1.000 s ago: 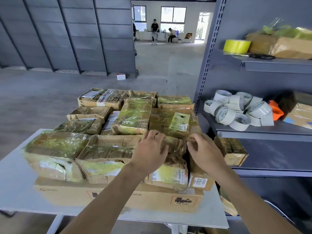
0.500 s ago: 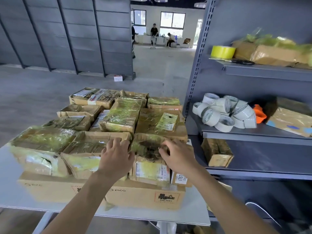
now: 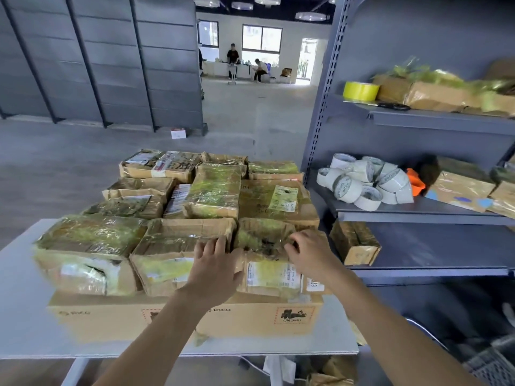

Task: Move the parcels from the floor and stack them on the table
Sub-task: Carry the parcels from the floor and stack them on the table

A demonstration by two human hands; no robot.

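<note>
1. A long box [image 3: 111,319] is laid flat on the table [image 3: 22,316], by the near edge.
2. Three parcels are set in a row on top of the long box: a left parcel [image 3: 83,252], a middle parcel [image 3: 167,254] and a crumpled parcel [image 3: 267,271] at the long box's right end.
3. The left hand [image 3: 214,271] is laid above the long box, across the gap between the middle parcel and the crumpled parcel. Its fingers are kept nearly straight, and both parcels are touched. Nothing is gripped.
4. The right hand [image 3: 309,254] is placed on the crumpled parcel, over the right end of the long box. Its fingers are bent down onto the wrinkled wrap. Whether the wrap is pinched cannot be told.
5. Other parcels [image 3: 217,190] are packed close together behind the long box.
6. A grey shelf rack [image 3: 418,213] is seen to the right of the long box. White tape rolls [image 3: 362,185] are piled on it, a yellow tape roll [image 3: 360,90] is kept higher up, and a small parcel [image 3: 355,242] is stood on a lower shelf.
</note>
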